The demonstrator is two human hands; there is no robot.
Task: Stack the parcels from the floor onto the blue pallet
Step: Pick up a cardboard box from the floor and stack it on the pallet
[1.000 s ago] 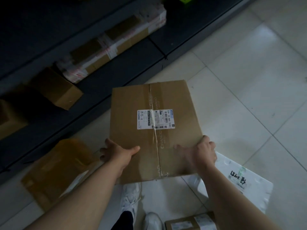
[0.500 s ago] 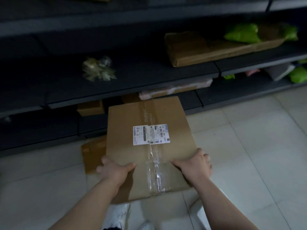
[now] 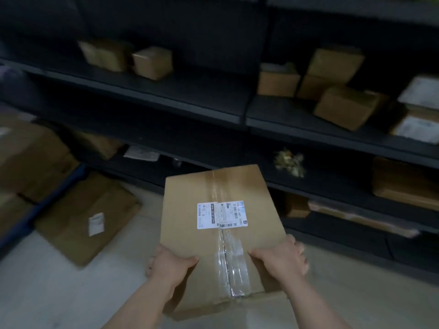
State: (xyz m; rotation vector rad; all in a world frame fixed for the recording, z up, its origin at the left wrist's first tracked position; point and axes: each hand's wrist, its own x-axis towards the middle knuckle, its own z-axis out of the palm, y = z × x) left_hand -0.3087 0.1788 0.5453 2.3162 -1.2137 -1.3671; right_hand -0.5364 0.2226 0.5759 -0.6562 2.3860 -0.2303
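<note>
Carrying stage, judged part-way through. One labelled box (image 3: 223, 224) held off the floor, near centre, by left hand (image 3: 171, 264) and right hand (image 3: 280, 257): thumbs pressed on top, fingers curled round the near corners. Blue pallet (image 3: 52, 197) at left, bearing at least two boxes (image 3: 31, 157). One flat box (image 3: 88, 217) lying on the floor just beside it, yet to be stacked.

- Carried parcel (image 3: 221, 231): underside hidden; print on its label (image 3: 222, 214) too small to read.
- Left hand (image 3: 171, 264): fingers mostly hidden beneath the parcel.
- Right hand (image 3: 280, 255): fingertips blurred at the parcel's right side.
- Blue pallet (image 3: 47, 200): one edge shows, the rest covered by stacked boxes (image 3: 28, 157), which are cut off at the left.
- Shelf boxes (image 3: 344, 108): blurred, markings illegible.
- Pale crumpled item (image 3: 289, 162) on the shelf: too blurred to identify.
</note>
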